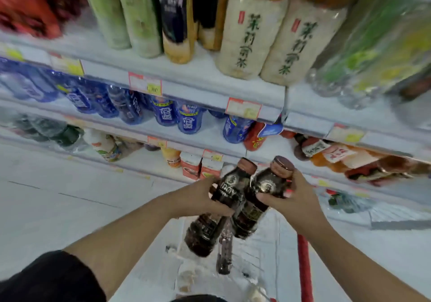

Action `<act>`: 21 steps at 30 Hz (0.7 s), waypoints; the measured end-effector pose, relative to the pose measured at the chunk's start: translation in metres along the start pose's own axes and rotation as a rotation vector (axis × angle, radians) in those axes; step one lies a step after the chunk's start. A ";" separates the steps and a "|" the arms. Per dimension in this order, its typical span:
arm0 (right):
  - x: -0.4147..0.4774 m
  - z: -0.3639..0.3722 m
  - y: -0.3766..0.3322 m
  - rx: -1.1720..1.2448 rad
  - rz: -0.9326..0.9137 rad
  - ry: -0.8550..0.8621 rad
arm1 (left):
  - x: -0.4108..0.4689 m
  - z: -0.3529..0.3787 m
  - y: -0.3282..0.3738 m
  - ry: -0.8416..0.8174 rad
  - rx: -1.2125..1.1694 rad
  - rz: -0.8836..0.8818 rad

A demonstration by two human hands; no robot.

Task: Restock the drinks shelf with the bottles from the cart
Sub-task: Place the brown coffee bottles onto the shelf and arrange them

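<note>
Where the cart (pixel 305 269) stands before the shelf (pixel 210 136), left hand (pixel 200 196) wraps left bottle (pixel 229 192) mid-body; right hand (pixel 293 199) wraps right bottle (pixel 265 182) just beside, 2 bottles touching, tilted.

Single wide-angle view worn on the head, aimed forward and down, drinks shelf (pixel 198 75) seen close (tilted, edges blurred), floor (pixel 58 185) caught lower left.

dark bottle (pixel 225 193): "BOY" (start hidden) | beige bottles (pixel 247 42): 茉莉…茶 | blue bottles (pixel 166 115): 脉动
</note>
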State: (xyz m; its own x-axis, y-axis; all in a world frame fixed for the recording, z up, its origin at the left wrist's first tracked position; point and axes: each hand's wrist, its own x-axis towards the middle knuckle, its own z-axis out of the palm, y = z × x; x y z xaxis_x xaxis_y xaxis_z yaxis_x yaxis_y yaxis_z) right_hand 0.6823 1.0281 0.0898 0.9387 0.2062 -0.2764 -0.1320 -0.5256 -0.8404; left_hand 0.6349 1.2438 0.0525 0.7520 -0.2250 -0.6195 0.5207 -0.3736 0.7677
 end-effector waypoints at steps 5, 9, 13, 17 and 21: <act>-0.031 -0.078 -0.090 0.107 -0.160 0.196 | -0.047 -0.026 0.123 0.065 0.114 0.280; -0.056 -0.130 -0.147 0.222 -0.343 0.384 | -0.078 -0.026 0.211 0.139 0.175 0.517; -0.080 -0.180 -0.189 0.258 -0.526 0.532 | -0.094 -0.009 0.282 0.216 0.190 0.716; -0.087 -0.231 -0.210 0.298 -0.701 0.579 | -0.106 0.014 0.342 0.299 0.209 0.884; -0.080 -0.276 -0.224 0.276 -0.850 0.603 | -0.102 0.035 0.386 0.429 0.184 1.000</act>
State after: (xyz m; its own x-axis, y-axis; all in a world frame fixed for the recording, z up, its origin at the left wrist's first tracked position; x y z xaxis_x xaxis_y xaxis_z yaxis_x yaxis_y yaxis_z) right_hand 0.7252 0.9013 0.4289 0.7489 -0.0644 0.6595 0.6410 -0.1817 -0.7457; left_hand 0.7452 1.0914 0.4060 0.8966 -0.1830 0.4032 -0.4425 -0.3337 0.8324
